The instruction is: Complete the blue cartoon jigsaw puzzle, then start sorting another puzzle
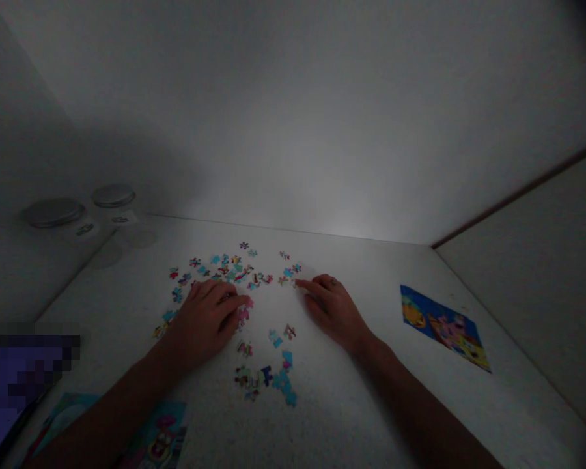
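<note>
My left hand rests palm down over scattered jigsaw pieces, its fingers apart and the index fingertip at some pink jigsaw pieces. Some pieces are hidden beneath it. My right hand is open, with its index finger stretched toward a small group of jigsaw pieces and the fingertip at the edge of a piece. Beyond my left hand lies a loose spread of many-coloured pieces. Nearer to me, several light-blue pieces lie close together beside green-and-brown pieces.
On the right lies a blue picture sheet with cartoon figures. Another picture sheet is partly under my left forearm. Two clear jars with metal lids stand at the back left. A pixelated screen fills the left corner. A wall bounds the table.
</note>
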A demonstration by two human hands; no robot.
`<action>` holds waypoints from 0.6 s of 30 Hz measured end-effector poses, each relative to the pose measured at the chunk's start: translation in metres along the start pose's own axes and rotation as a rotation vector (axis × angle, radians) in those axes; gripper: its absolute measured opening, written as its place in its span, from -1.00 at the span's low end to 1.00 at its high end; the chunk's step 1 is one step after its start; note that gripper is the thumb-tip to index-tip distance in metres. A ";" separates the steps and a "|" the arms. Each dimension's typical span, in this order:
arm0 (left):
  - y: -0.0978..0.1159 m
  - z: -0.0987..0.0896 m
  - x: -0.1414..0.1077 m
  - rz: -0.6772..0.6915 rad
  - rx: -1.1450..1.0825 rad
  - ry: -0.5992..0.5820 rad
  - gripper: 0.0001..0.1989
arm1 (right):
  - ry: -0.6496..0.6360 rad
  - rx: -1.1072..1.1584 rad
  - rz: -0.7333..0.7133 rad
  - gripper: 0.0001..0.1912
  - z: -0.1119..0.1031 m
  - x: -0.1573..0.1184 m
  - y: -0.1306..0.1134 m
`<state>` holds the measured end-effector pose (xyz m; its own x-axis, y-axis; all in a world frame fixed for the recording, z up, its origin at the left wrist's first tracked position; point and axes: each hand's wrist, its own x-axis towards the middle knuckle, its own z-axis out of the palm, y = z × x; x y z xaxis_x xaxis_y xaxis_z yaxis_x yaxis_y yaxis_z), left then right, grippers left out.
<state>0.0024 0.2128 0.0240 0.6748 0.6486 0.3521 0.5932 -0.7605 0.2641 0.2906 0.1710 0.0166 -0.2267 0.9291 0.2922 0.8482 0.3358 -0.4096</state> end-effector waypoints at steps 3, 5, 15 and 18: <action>-0.002 0.000 0.000 0.020 -0.002 0.009 -0.71 | 0.021 0.000 -0.004 -0.70 -0.002 -0.002 -0.001; -0.003 0.000 0.000 0.020 0.001 0.019 -0.71 | 0.007 0.051 -0.024 -0.76 -0.005 -0.005 -0.002; -0.001 0.000 0.000 -0.011 -0.027 0.010 -0.71 | -0.055 0.020 -0.016 -0.60 0.003 0.003 -0.017; 0.000 0.000 0.001 -0.026 -0.029 -0.005 -0.72 | -0.085 -0.009 -0.011 -0.59 0.005 0.006 -0.020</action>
<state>0.0024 0.2135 0.0242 0.6617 0.6680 0.3405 0.5976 -0.7441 0.2987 0.2700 0.1704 0.0218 -0.2759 0.9351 0.2225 0.8495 0.3455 -0.3987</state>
